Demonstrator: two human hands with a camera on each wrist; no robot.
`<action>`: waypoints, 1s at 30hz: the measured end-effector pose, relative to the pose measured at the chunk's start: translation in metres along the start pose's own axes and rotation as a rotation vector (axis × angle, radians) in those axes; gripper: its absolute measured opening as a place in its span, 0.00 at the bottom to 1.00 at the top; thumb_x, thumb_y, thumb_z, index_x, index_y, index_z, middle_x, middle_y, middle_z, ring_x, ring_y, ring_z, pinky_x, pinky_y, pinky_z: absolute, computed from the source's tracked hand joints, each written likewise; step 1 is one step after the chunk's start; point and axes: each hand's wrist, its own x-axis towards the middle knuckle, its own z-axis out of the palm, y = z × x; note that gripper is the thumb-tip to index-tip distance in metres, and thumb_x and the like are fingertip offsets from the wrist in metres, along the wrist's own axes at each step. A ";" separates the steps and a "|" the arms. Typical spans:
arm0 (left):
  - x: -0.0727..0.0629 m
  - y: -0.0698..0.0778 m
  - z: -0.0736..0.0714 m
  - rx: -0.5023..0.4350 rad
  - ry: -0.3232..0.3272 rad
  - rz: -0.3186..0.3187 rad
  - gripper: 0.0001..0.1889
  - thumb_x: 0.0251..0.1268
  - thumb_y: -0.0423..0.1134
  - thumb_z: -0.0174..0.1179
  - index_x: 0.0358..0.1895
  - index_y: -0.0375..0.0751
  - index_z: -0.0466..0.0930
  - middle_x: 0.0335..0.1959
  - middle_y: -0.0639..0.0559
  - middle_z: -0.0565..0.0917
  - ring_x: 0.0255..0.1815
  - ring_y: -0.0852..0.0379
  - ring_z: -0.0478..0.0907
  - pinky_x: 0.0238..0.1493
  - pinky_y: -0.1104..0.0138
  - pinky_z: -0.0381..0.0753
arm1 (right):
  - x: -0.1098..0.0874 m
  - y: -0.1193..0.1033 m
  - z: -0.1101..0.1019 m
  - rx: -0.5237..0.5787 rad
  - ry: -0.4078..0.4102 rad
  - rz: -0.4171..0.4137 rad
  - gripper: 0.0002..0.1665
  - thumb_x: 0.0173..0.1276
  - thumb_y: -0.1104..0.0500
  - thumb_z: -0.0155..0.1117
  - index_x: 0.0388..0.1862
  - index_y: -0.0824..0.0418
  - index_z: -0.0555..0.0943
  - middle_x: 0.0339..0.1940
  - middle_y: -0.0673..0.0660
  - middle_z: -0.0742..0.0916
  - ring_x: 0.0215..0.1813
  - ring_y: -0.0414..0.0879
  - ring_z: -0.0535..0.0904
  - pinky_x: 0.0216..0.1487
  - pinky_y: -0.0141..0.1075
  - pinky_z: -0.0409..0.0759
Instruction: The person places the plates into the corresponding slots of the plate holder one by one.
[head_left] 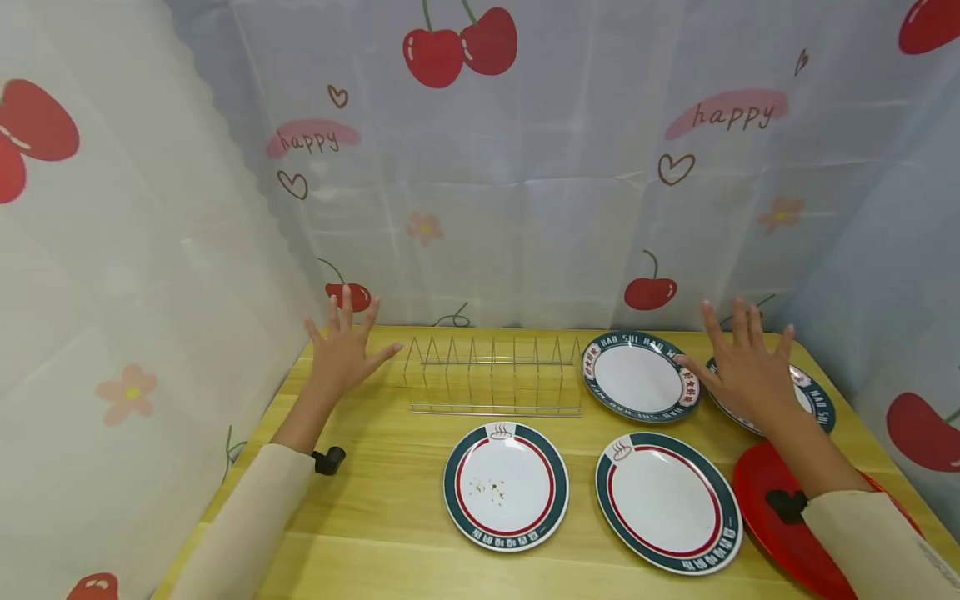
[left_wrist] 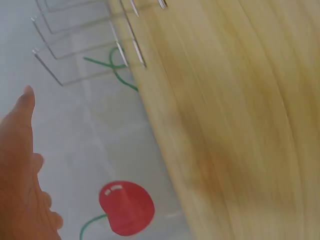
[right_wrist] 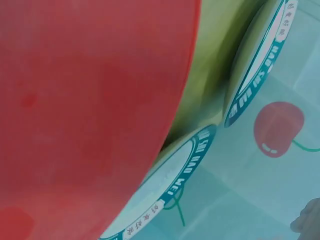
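Observation:
My left hand (head_left: 341,354) is raised with fingers spread at the table's back left, holding nothing. Just right of it stands a wire dish rack (head_left: 495,408) without plates in its slots. My right hand (head_left: 750,371) is likewise spread, above the back right plate (head_left: 813,396), which it partly covers. Left of that hand lies another green-rimmed plate (head_left: 637,379). Nearer the front are a plate with small crumbs (head_left: 517,475) and a plate with a red inner ring (head_left: 663,500). A red round tray (head_left: 780,508) sits under the right forearm.
The wooden table (head_left: 375,517) meets a pale curtain (head_left: 510,217) printed with cherries along its back and sides. In the right wrist view, the red tray (right_wrist: 90,100) fills the left half, with two plate rims beside it.

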 end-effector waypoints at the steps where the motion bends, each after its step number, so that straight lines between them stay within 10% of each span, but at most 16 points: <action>1: -0.003 0.003 -0.002 -0.042 -0.007 -0.004 0.50 0.66 0.77 0.47 0.84 0.57 0.42 0.83 0.35 0.33 0.81 0.30 0.34 0.67 0.22 0.30 | -0.002 -0.002 -0.001 0.026 -0.003 0.006 0.60 0.71 0.28 0.51 0.84 0.51 0.31 0.82 0.73 0.39 0.80 0.73 0.30 0.68 0.73 0.20; 8: -0.024 0.027 -0.008 -0.335 -0.082 -0.019 0.35 0.77 0.64 0.47 0.71 0.39 0.74 0.77 0.29 0.60 0.77 0.30 0.57 0.70 0.30 0.54 | -0.030 -0.011 -0.017 0.232 -0.021 0.023 0.55 0.78 0.32 0.44 0.83 0.58 0.29 0.80 0.78 0.43 0.80 0.73 0.34 0.71 0.73 0.29; 17: -0.044 0.034 0.014 -0.471 -0.153 -0.073 0.38 0.65 0.76 0.52 0.63 0.50 0.83 0.61 0.45 0.83 0.61 0.41 0.79 0.56 0.42 0.79 | -0.084 -0.009 -0.032 0.438 -0.035 0.140 0.55 0.81 0.43 0.52 0.82 0.54 0.24 0.82 0.73 0.43 0.77 0.78 0.42 0.61 0.80 0.52; 30: -0.053 0.033 0.034 -0.884 -0.148 0.001 0.10 0.70 0.43 0.66 0.42 0.40 0.91 0.41 0.50 0.90 0.43 0.52 0.86 0.47 0.58 0.85 | -0.136 0.028 -0.047 0.500 -0.120 0.308 0.52 0.82 0.48 0.49 0.81 0.60 0.23 0.75 0.85 0.46 0.71 0.85 0.48 0.49 0.76 0.68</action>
